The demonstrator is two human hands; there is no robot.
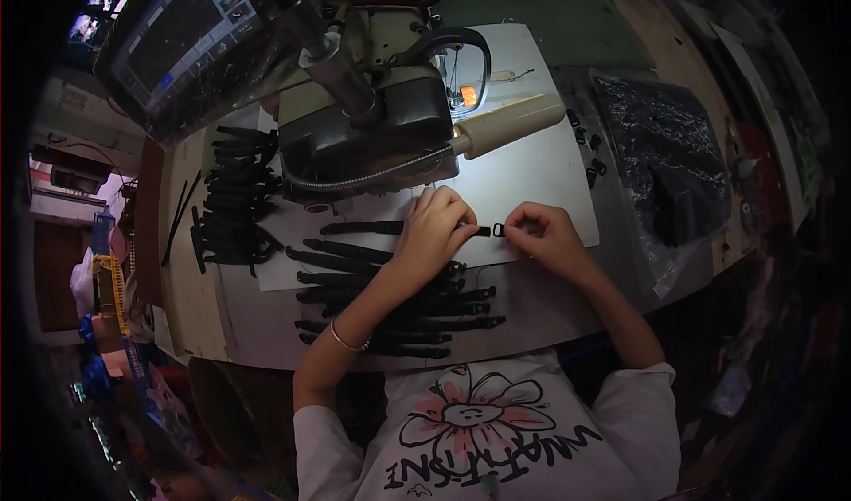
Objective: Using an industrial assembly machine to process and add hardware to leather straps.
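My left hand [433, 232] is closed on a black strap [362, 228], which lies sideways across the white sheet with its end poking out past my fingertips. Just right of that end, a small black buckle [499, 230] with an open frame is pinched in my right hand [542, 237]. Strap end and buckle are very close; whether they touch, I cannot tell. Under my left forearm lies a bunch of black straps [355, 277], partly hidden by the arm. The sewing machine head [368, 124] stands just beyond my hands, its lamp lighting the sheet.
More black straps [235, 199] are piled at the left. Several small black buckles [592, 151] lie right of the white sheet [567, 195], beside a clear plastic bag [665, 160] with dark contents. A screen [177, 44] rises at the upper left; a cream lamp [514, 124] juts right.
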